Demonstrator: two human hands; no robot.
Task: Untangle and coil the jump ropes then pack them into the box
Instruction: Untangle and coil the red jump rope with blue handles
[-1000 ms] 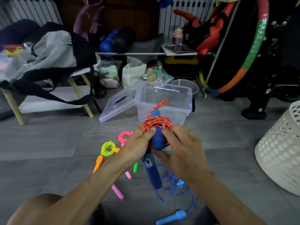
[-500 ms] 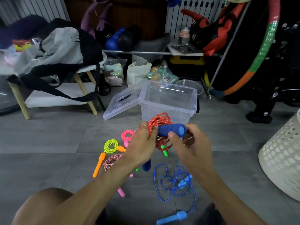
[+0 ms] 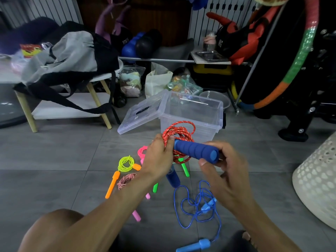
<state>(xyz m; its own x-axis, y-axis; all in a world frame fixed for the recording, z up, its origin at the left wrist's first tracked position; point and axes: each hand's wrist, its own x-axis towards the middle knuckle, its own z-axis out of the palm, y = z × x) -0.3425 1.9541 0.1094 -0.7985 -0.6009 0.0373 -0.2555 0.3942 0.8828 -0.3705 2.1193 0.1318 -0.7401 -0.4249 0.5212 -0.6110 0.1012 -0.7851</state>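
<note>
Step in hand: securing coil of red rope (image 3: 179, 132), held just in front of clear box (image 3: 209, 113). Left hand (image 3: 160, 157) grips coil; right hand (image 3: 221, 161) pinches blue foam handle (image 3: 195, 150) lying across the loops. Next, probably: tuck handle, lift bundle into box. Blue rope (image 3: 198, 206), nearer than box, is uncoiled.

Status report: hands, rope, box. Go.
Left hand grips red rope coil. Right hand holds its blue handle. Box open, nothing blocking.

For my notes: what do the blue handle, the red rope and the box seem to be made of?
Handle: probably soft foam, matte and ribbed. Red rope: looks like braided cord, with white flecks in the weave. Box: clear hard plastic, glossy and see-through.
</note>
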